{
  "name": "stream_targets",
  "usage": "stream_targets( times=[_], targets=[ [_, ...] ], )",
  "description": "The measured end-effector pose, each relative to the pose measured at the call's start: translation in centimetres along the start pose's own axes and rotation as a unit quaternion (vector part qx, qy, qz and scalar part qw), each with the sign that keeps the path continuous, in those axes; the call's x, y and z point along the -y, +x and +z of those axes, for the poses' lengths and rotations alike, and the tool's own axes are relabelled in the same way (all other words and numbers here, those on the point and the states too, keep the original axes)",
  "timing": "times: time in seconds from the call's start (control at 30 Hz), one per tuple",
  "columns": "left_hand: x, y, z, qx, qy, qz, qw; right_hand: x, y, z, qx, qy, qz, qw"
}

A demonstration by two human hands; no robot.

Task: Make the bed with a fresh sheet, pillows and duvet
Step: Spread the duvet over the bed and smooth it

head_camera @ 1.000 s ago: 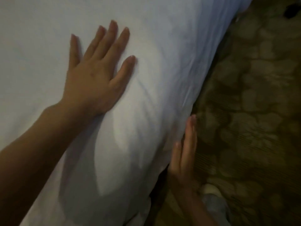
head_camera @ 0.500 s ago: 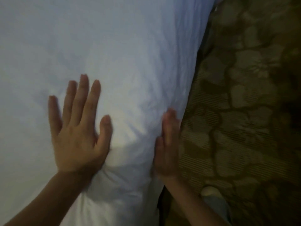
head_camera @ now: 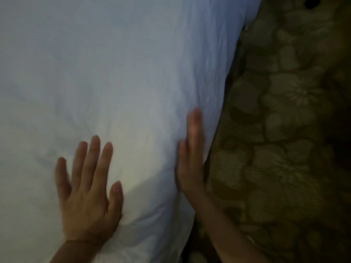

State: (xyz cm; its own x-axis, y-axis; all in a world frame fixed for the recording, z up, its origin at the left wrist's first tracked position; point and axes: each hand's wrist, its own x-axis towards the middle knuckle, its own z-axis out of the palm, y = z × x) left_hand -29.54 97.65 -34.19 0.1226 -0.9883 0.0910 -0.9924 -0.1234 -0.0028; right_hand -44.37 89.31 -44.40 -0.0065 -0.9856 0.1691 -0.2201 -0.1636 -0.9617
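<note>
White sheet [head_camera: 123, 73] smooths best if the flat, open left hand [head_camera: 85, 196] sweeps outward while the straight-fingered right hand [head_camera: 190, 160] presses the bed's side.

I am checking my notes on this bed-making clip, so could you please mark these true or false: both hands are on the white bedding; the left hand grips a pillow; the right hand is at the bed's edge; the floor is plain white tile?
1. Both hands are on the white bedding. True: the left hand and the right hand both touch it.
2. The left hand grips a pillow. False: it lies flat with its fingers spread on the bedding.
3. The right hand is at the bed's edge. True: its straight fingers press the side of the bedding.
4. The floor is plain white tile. False: it is a dark patterned carpet.
</note>
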Motion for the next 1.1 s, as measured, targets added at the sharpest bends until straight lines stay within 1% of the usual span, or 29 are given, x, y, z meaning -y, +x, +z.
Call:
stream_targets(
  times=[0.03,0.07,0.1,0.13,0.17,0.2,0.23,0.27,0.3,0.33,0.37,0.4,0.43,0.47,0.5,0.53,0.57,0.6,0.63,0.67,0.7,0.73,0.77,0.8,0.87,0.93,1.0,1.03,1.1],
  targets=[
    [0.1,0.0,0.0,0.002,0.006,0.0,1.0,-0.4,-0.4,0.7,0.03,-0.002,0.099,0.995],
    [0.0,-0.1,0.0,0.003,0.007,0.002,1.0,-5.3,-2.6,2.0,0.045,-0.02,0.241,0.969],
    [0.0,-0.1,0.0,-0.001,0.003,0.002,1.0,-10.3,-4.3,2.2,0.066,-0.031,0.386,0.92],
    [-0.2,-0.1,0.0,-0.011,-0.001,0.003,1.0,-16.1,-6.7,1.6,0.088,-0.002,0.464,0.881],
    [-0.2,-0.1,0.2,-0.019,0.001,0.006,1.0,-20.3,-7.2,0.4,0.094,0.002,0.487,0.869],
    [0.0,-0.1,0.2,-0.018,0.007,0.008,1.0,-22.0,-6.5,-0.6,0.048,-0.028,0.504,0.862],
    [0.1,0.0,0.3,-0.014,0.009,0.011,1.0,-20.5,-4.5,-1.2,0.0,-0.092,0.523,0.847],
    [0.2,0.1,0.2,-0.009,0.008,0.011,1.0,-16.4,-1.5,-1.5,-0.056,-0.123,0.473,0.871],
    [0.2,0.2,0.2,-0.007,0.011,0.013,1.0,-10.4,1.9,-1.7,-0.114,-0.098,0.378,0.914],
    [0.3,0.0,0.3,-0.004,0.016,0.01,1.0,-6.2,4.1,-2.4,-0.124,-0.047,0.262,0.956],
    [0.3,-0.1,0.3,-0.002,0.014,0.01,1.0,-1.9,6.2,-3.2,-0.099,0.013,0.154,0.983],
    [0.0,0.0,-0.1,-0.006,0.007,0.009,1.0,-0.9,7.1,-2.5,-0.072,0.031,0.058,0.995],
    [-0.1,0.3,-0.4,-0.007,0.005,0.013,1.0,-0.2,7.8,-1.8,-0.031,0.029,0.004,0.999],
    [0.0,0.5,-0.6,-0.001,0.015,0.011,1.0,-1.5,7.6,-0.7,0.013,0.008,0.015,1.0],
    [-0.1,0.5,-1.1,0.015,0.029,0.0,0.999,-4.5,6.8,0.3,0.061,-0.026,0.118,0.991],
    [-0.3,0.2,-1.1,0.018,0.036,-0.004,0.999,-6.8,6.3,0.5,0.099,-0.041,0.261,0.959],
    [-0.5,0.2,-1.4,0.02,0.035,-0.006,0.999,-9.7,5.8,0.0,0.118,-0.048,0.412,0.902],
    [-0.6,0.6,-1.5,0.013,0.029,-0.003,0.999,-11.1,6.4,-1.0,0.127,-0.036,0.539,0.832],
    [-0.4,1.2,-1.6,0.007,0.029,-0.002,1.0,-11.9,7.4,-2.1,0.103,-0.024,0.583,0.805],
    [-0.5,2.1,-1.7,0.008,0.028,-0.003,1.0,-11.5,9.1,-2.6,0.06,-0.049,0.571,0.817],
    [-0.9,3.5,-2.0,0.015,0.023,-0.005,1.0,-9.7,11.1,-2.7,0.0,-0.071,0.499,0.863],
    [-1.2,5.2,-2.1,0.017,0.012,-0.003,1.0,-7.2,13.1,-2.6,-0.037,-0.076,0.384,0.92],
    [-1.7,7.2,-2.1,0.012,0.003,0.003,1.0,-4.5,14.7,-2.5,-0.064,-0.064,0.28,0.956],
    [-2.5,9.4,-2.0,0.008,-0.008,0.002,1.0,-1.9,15.7,-2.1,-0.061,-0.03,0.218,0.974],
    [-3.9,14.1,-1.8,0.021,-0.037,-0.023,0.999,2.0,17.4,-1.2,-0.027,0.029,0.156,0.987],
    [-5.3,18.3,-1.7,0.033,-0.057,-0.055,0.996,1.9,17.0,-0.2,-0.009,0.09,0.182,0.979],
    [-6.5,21.6,-1.7,0.039,-0.072,-0.063,0.995,-1.1,16.1,-0.4,0.032,0.109,0.317,0.942],
    [-6.9,23.0,-1.7,0.042,-0.069,-0.055,0.995,-3.0,15.6,-1.0,0.068,0.053,0.391,0.916],
    [-7.2,25.2,-1.8,0.044,-0.055,-0.025,0.997,-6.3,15.5,-2.2,0.138,-0.126,0.497,0.847]
  ],
)
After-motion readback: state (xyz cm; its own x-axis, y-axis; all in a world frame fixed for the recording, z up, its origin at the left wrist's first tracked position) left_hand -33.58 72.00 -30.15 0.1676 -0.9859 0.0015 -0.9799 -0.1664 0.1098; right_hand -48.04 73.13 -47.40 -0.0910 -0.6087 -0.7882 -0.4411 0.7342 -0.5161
